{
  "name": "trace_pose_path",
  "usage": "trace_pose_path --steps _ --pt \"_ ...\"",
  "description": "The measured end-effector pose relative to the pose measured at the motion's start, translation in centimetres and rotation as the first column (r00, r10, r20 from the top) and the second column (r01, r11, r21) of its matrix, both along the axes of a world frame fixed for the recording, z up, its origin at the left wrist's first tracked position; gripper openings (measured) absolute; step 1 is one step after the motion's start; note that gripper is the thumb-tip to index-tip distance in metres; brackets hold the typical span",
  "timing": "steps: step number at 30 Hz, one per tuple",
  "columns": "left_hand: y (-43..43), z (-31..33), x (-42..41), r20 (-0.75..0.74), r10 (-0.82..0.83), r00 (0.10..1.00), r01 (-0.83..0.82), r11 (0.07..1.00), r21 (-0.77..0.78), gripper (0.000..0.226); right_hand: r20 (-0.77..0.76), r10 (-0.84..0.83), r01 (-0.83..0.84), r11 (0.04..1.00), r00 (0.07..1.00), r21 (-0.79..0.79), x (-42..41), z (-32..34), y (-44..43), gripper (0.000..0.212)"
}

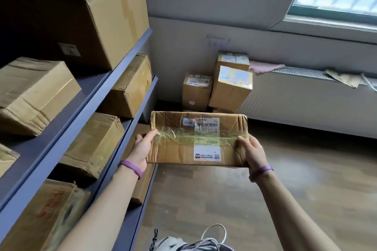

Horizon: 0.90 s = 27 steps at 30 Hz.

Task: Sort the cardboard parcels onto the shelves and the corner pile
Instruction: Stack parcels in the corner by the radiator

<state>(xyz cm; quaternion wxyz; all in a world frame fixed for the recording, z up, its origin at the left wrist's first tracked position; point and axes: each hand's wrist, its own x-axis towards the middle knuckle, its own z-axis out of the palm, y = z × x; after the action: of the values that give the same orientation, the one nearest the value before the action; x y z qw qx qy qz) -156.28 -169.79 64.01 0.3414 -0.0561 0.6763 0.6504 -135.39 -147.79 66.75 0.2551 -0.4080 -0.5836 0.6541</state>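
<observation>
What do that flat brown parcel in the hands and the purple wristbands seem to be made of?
The flat brown parcel: matte cardboard, creased and dented; glossy yellowish plastic tape wrinkles across it. The purple wristbands: smooth, probably silicone or rubber.

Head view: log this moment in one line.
parcel: held mid-air | left grip: holds left end | right grip: holds right end | corner pile: ahead
</observation>
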Motion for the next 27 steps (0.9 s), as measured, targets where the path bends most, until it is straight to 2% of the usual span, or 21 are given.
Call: trace_pose_path --steps 4,7,9,10,13,15,21,25,27 --pt "3.5 -0.6 -3.3 0.005 -0.013 1.0 0.013 1.0 -0.004 0.11 0.02 -0.019 0.019 1.0 1.0 0.005 -2.9 -0.5 3.2 0.024" --pt "5.8 -2.1 -6.0 0.021 -0.007 1.0 0.006 1.0 0.013 0.129 0.029 -0.018 0.018 1.0 0.999 -0.002 -4.9 -1.6 5.7 0.02" --pt "7.6 -3.6 -8.2 0.029 -0.002 1.0 0.002 1.0 0.004 0.13 0.028 -0.026 0.027 0.999 0.999 -0.029 -6.7 -2.8 7.8 0.018" --pt "8.6 -3.5 -8.9 0.04 0.003 0.999 -0.003 1.0 -0.011 0.124 0.028 -0.023 0.025 0.999 0.999 -0.044 -7.7 -3.3 9.0 0.017" --pt "12.4 -3.6 -11.2 0.022 0.037 0.999 -0.035 0.997 -0.063 0.073 0.047 0.0 0.004 0.998 0.999 -0.069 -11.0 -5.3 12.9 0.02" --pt "15.3 -4.4 -13.5 0.008 0.065 0.998 -0.064 0.992 -0.111 0.054 0.055 0.022 -0.018 0.997 0.998 -0.078 -13.8 -6.7 16.0 0.022" --pt "24.7 -5.7 -21.2 -0.038 0.075 0.997 -0.081 0.973 -0.215 0.044 0.068 0.051 -0.04 0.986 0.996 -0.163 -22.6 -10.2 25.7 0.024" --pt "29.4 -6.5 -25.9 -0.039 0.043 0.998 -0.053 0.954 -0.294 0.032 0.122 0.085 -0.061 0.98 0.989 -0.188 -27.3 -11.8 30.7 0.018" --pt "31.1 -7.5 -27.8 -0.048 0.012 0.999 -0.028 0.939 -0.342 0.033 0.188 0.099 -0.061 0.978 0.977 -0.199 -29.3 -13.2 32.5 0.028"
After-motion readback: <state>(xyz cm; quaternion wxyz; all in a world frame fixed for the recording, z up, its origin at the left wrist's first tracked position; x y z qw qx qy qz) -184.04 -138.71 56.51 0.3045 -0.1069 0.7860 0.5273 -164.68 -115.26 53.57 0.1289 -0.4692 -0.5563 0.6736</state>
